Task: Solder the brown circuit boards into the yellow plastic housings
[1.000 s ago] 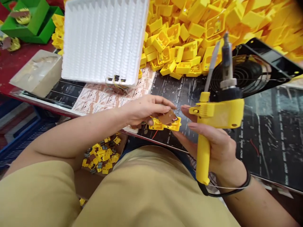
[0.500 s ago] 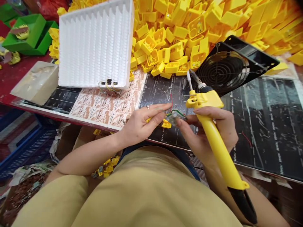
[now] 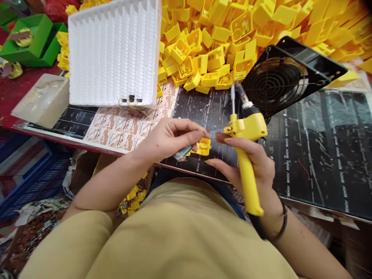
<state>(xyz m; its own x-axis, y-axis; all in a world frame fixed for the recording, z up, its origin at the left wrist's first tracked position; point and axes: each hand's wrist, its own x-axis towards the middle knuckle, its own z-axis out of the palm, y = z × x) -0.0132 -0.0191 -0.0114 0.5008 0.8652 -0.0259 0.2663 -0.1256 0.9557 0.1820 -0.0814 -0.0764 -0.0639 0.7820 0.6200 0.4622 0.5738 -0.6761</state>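
My right hand is wrapped round the yellow handle of a soldering gun; its metal tip points away from me, and the thumb and forefinger stick out with a gap between them. Held in my left hand is a small circuit board, hanging below the closed fingers and partly hidden by them. Just beyond those fingertips, an open yellow plastic case lies on the black bench top, close to the near edge.
A big heap of yellow plastic cases fills the back. At right stands a black fan. A white foam tray leans at left, with small wired parts at its lower edge. Green trays are further left; a red wire lies right.
The circuit board has left my right fingers and now hangs from my left hand, lower and further left. My right hand with the soldering gun has shifted left. The yellow case is less covered.
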